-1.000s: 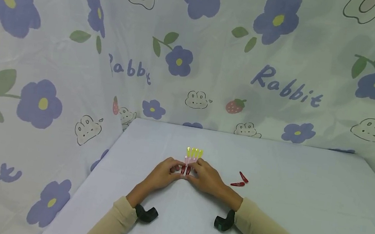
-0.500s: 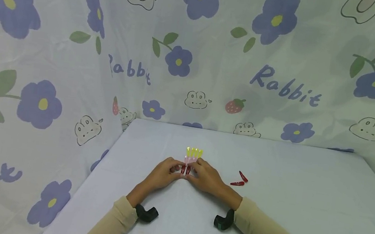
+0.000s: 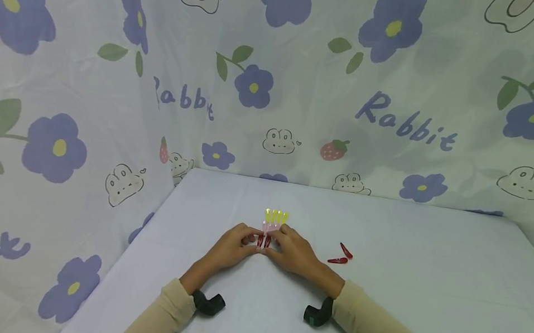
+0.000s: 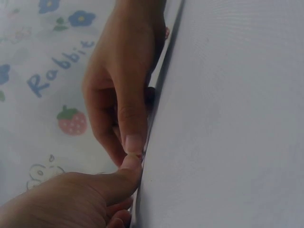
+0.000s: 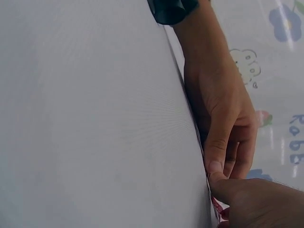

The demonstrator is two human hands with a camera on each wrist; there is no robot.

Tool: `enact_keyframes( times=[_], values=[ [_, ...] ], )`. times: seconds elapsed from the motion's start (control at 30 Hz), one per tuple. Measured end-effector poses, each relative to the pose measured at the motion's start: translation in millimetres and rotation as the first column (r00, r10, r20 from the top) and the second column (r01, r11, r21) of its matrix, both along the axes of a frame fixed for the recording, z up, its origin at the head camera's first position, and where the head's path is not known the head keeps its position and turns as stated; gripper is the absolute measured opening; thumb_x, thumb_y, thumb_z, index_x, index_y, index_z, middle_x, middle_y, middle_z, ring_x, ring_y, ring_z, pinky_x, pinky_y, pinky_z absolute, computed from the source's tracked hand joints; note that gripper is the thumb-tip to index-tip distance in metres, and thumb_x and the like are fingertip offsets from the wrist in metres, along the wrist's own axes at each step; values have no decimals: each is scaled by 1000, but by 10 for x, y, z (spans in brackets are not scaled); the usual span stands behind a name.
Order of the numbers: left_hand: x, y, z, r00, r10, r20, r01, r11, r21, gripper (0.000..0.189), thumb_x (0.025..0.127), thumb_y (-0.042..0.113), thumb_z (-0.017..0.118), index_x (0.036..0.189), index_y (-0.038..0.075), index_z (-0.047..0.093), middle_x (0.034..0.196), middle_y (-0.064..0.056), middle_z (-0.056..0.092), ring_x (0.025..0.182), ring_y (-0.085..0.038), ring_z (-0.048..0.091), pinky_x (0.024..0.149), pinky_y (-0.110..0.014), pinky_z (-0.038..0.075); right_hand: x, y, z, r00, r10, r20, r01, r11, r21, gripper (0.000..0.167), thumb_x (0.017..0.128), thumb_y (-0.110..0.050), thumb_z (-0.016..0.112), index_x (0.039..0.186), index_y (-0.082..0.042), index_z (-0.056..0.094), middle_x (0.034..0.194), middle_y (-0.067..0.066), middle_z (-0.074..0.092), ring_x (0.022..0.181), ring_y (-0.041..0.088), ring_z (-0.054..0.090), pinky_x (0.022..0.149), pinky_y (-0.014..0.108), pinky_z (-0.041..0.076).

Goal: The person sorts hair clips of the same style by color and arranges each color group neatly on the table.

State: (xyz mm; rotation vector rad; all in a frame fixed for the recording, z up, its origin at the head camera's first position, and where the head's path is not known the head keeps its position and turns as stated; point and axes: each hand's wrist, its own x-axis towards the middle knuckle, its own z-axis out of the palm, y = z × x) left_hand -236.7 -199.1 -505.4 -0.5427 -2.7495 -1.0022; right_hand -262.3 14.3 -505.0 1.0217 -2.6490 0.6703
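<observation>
Two red snap hair clips [image 3: 267, 242] lie side by side on the white table, their long sides pointing away from me. My left hand [image 3: 231, 245] holds the left one between thumb and index finger, at its near and far ends. From the other side, my right hand [image 3: 296, 252] grips the right one the same way. The thumb tips meet in both wrist views, where the clips are mostly hidden. Just beyond the fingers is a row of pink clips [image 3: 266, 226], partly covered by my right hand. Behind it stands a row of several yellow clips [image 3: 273, 216].
Two loose red clips [image 3: 338, 260] lie to the right of my right hand. The white table [image 3: 407, 297] stretches to both sides. A cloth with flowers and rabbits [image 3: 308, 82] hangs behind and to the left. Black devices [image 3: 209, 304] are strapped at the wrists.
Hardly anything differs: both hands keep their places around the two red clips, and the whole view has shifted very slightly.
</observation>
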Motion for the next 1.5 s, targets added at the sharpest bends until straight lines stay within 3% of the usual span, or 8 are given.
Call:
enact_keyframes(
  times=[0.57, 0.8, 0.9, 1.0, 1.17, 1.27, 1.5],
  values=[
    [1, 11, 18, 1000, 2, 1, -2, 1000, -7, 38, 88, 28, 78, 122, 14, 70, 95, 1, 61, 82, -9, 54, 73, -25, 46, -34, 10, 28, 999, 12, 40, -12, 1000, -8, 45, 90, -42, 73, 126, -14, 67, 97, -3, 56, 79, 8, 47, 65, 22, 42],
    [3, 4, 30, 999, -27, -33, 27, 1000, -6, 36, 88, 25, 77, 121, 13, 70, 95, -1, 61, 83, -12, 55, 72, -26, 46, 18, 97, 211, 973, 119, 199, -94, 987, -130, 39, 92, -27, 74, 125, -9, 65, 100, 5, 62, 83, 13, 55, 69, 25, 46],
    [7, 1, 26, 999, -27, -27, 27, 1000, 2, 36, 88, 24, 77, 121, 13, 70, 95, -2, 61, 83, -12, 55, 73, -26, 46, 45, 180, 319, 958, 127, 257, -94, 986, -138, 37, 92, -26, 73, 124, -9, 65, 98, 2, 62, 81, 11, 56, 68, 24, 48],
    [6, 10, 15, 1000, -14, -11, 14, 1000, 3, 36, 88, 23, 77, 122, 14, 70, 95, -1, 61, 84, -12, 55, 74, -26, 47, 71, 313, 445, 951, 103, 291, -69, 990, -124, 38, 93, -28, 72, 125, -9, 65, 96, -2, 62, 80, 9, 56, 68, 22, 51],
    [-16, 46, -12, 1000, 2, 27, -3, 1000, 4, 37, 89, 25, 76, 124, 15, 69, 97, 2, 61, 86, -10, 56, 77, -27, 48, 79, 750, 581, 960, 70, 272, -35, 991, -132, 34, 94, -27, 71, 121, -7, 67, 94, -3, 63, 82, 10, 57, 66, 22, 52],
    [-18, 53, -17, 999, 12, 37, -12, 1000, 1, 37, 89, 25, 76, 124, 15, 70, 97, 3, 61, 87, -10, 56, 78, -28, 49, 64, 1063, 593, 963, 31, 269, 10, 989, -150, 30, 95, -27, 70, 118, -8, 69, 93, -2, 64, 82, 11, 58, 65, 23, 52],
    [-23, 21, -10, 999, 29, 31, -29, 1000, 2, 35, 88, 22, 78, 122, 16, 71, 95, 2, 61, 85, -9, 55, 77, -28, 49, 1, 1589, 515, 939, -64, 337, 120, 982, -145, 20, 95, -28, 69, 109, -13, 70, 91, -3, 65, 81, 14, 59, 62, 25, 51]
  ],
)
